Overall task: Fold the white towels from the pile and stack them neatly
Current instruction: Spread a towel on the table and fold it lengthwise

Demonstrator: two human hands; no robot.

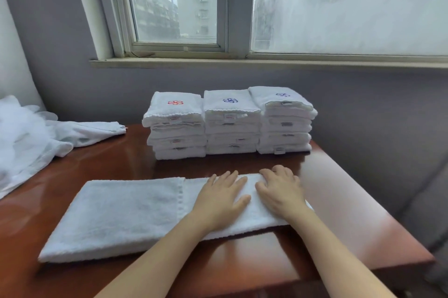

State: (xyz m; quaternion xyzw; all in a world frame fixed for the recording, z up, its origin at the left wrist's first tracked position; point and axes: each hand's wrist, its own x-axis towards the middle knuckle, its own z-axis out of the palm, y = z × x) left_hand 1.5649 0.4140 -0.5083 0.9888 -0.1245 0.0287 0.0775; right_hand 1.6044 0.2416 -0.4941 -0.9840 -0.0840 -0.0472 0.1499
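Head view. Your left hand [221, 197] lies flat on the right part of the towel [116, 215], fingers straight and slightly spread, pressing the cloth down. Your right hand [281, 191] sits just beside it, thumb side to thumb side, with fingers bent and tips at the towel's far right edge; whether they pinch that edge or only press it cannot be told. The towel lies under both sets of fingers as a long band and runs well out past the little-finger side of your left hand, so it appears folded lengthwise but not yet folded short.

Beyond your fingertips stand three stacks of folded towels, touching side by side: the left stack [175, 128], the middle stack [231, 123] and the right stack [284, 120], each several towels high and fairly even.

Well off past the left hand's fingers lies the pile [29, 142] of unfolded towels, spilling onto the table [351, 212].

Judged progress: much is done. Left to do are the cross folds on this towel, its stacking, and the pile.
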